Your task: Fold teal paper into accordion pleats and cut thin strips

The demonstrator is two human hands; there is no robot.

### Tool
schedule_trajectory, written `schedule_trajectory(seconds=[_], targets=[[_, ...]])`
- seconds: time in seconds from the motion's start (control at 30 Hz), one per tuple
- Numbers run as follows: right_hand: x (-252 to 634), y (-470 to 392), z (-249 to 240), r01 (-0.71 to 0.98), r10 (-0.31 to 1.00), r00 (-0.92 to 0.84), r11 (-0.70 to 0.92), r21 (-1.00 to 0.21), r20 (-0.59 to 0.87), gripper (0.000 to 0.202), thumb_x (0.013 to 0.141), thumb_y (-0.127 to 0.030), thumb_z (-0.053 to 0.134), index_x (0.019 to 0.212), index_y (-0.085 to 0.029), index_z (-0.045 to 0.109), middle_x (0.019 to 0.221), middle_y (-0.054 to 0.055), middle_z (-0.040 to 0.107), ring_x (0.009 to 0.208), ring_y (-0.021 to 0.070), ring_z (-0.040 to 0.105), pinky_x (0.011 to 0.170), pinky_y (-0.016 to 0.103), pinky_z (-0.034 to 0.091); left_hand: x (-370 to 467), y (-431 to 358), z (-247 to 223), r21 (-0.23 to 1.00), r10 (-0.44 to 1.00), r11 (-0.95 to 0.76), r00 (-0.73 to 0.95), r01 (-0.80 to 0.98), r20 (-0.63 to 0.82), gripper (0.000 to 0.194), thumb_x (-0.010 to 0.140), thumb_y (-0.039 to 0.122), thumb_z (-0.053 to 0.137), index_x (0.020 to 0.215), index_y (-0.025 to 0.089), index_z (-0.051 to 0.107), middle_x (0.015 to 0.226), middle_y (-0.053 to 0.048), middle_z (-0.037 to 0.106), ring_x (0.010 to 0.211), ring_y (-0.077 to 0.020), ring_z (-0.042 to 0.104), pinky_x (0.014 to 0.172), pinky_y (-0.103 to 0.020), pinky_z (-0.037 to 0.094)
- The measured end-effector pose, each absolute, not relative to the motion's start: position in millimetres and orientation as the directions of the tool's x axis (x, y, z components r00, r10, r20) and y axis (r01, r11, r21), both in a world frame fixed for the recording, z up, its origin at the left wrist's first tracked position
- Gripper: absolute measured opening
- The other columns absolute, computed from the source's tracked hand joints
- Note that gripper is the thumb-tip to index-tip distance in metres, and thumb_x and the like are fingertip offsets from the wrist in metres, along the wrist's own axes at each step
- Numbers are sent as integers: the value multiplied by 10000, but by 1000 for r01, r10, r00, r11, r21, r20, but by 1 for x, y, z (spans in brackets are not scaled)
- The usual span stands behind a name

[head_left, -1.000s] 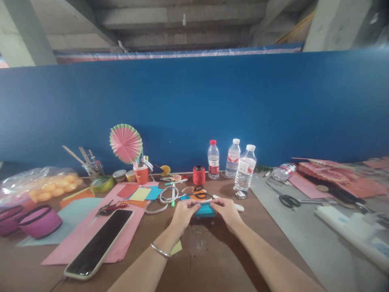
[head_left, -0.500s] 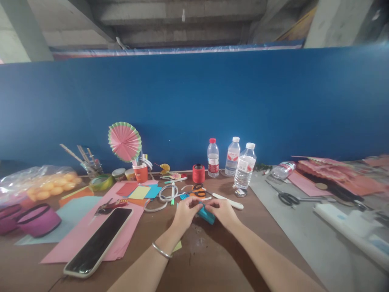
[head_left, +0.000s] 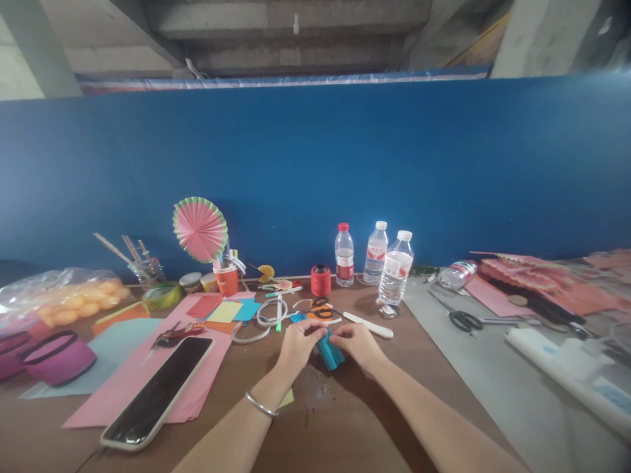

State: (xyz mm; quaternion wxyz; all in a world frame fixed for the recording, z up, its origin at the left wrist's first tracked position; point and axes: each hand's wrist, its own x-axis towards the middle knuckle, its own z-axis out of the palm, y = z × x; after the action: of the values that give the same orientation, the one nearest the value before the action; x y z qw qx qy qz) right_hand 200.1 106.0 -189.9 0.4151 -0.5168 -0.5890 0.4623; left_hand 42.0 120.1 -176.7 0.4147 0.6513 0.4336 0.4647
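A small piece of folded blue paper [head_left: 330, 351] with visible creases is held up between both hands over the brown table. My left hand [head_left: 299, 345] pinches its upper left edge; a silver bangle is on that wrist. On the paper's upper right edge, my right hand [head_left: 361, 343] has its thumb and fingers pressed together. Just beyond the hands lie orange-handled scissors [head_left: 321, 313], a small blue paper fan [head_left: 298, 317] and a white flat tool [head_left: 369, 324]. A yellow paper scrap [head_left: 286, 398] lies near my left wrist.
Three bottles, one red-capped [head_left: 344, 256], stand at the back beside a red spool [head_left: 321, 281]. At left are a phone [head_left: 158, 393], pink paper [head_left: 106, 394] and a cup [head_left: 227, 281] with a round paper fan. Scissors [head_left: 466, 320] and a power strip [head_left: 566, 378] are at right.
The blue paper has tilted to hang more upright and shows more of its folds. My right hand has shifted slightly on its edge. The view has moved a little.
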Motion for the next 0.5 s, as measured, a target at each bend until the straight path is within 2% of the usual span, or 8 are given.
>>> schedule_trajectory(seconds=[0.5], targets=[[200, 106, -187, 308, 996, -88, 43, -951, 17, 226, 645, -322, 608, 657, -97, 629, 504, 0, 492, 454, 62, 371, 436, 168, 296, 42, 122, -181, 958, 955, -250, 200, 140, 220, 165, 642, 272, 613, 760, 162, 648, 769, -25, 652, 737, -158, 590, 705, -241, 458]])
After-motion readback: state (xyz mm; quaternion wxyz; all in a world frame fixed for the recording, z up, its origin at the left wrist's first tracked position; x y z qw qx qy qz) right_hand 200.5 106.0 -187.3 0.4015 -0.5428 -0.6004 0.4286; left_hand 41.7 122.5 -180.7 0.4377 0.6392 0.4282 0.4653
